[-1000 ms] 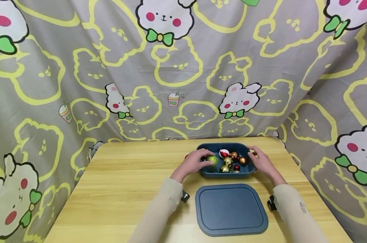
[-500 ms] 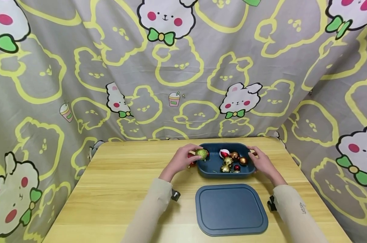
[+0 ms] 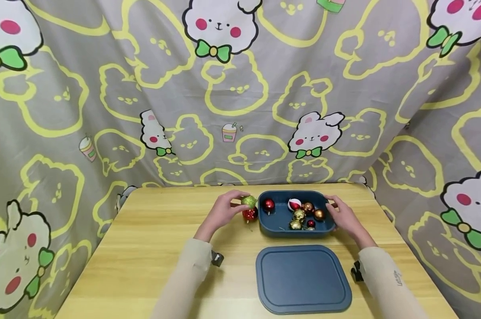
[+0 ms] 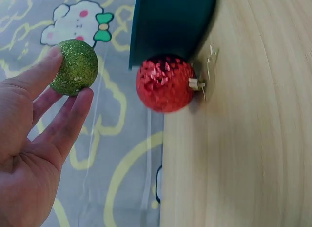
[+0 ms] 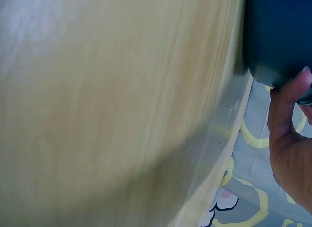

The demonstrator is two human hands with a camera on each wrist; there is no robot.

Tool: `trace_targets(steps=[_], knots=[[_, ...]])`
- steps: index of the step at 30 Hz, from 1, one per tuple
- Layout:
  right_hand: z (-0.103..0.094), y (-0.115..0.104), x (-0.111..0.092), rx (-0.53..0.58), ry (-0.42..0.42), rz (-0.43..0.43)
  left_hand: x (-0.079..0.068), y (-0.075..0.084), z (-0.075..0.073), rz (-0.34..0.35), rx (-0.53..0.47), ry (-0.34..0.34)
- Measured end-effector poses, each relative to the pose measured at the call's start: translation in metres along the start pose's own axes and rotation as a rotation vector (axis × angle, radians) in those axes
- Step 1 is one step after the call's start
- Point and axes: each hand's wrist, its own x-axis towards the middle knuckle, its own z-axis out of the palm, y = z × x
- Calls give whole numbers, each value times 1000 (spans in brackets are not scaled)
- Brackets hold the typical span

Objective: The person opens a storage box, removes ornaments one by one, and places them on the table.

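Observation:
My left hand pinches a green glitter Christmas ball between thumb and fingertips, just left of the dark blue box. Beneath it on the table, a red sequined ball with a metal cap lies right by the box's left end. My right hand grips the box's right end, with its thumb at the rim in the right wrist view. Inside the box, a red ball sits at the left. Toward the right lie a red-and-white ball, bronze balls, gold balls and a small dark red one.
A flat dark blue lid lies on the wooden table in front of the box, between the forearms. Behind and beside the table hangs a grey curtain with cartoon prints.
My left hand has lifted the green ball out of the box and carried it left past the rim, uncovering the red ball inside. The right hand has stayed at the box's end.

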Motion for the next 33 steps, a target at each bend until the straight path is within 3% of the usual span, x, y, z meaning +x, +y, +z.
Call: trace_targets(steps=[7,15,33], knots=[[-1,-1,-1,2,18,-2,-8,-12,-13,-22,21,50],[0,-2,-3,11,6,4,-19,-29,-21,-104,35,65],[1,-2,-2,5,18,-13,-21,-47,-16,-190,70,12]])
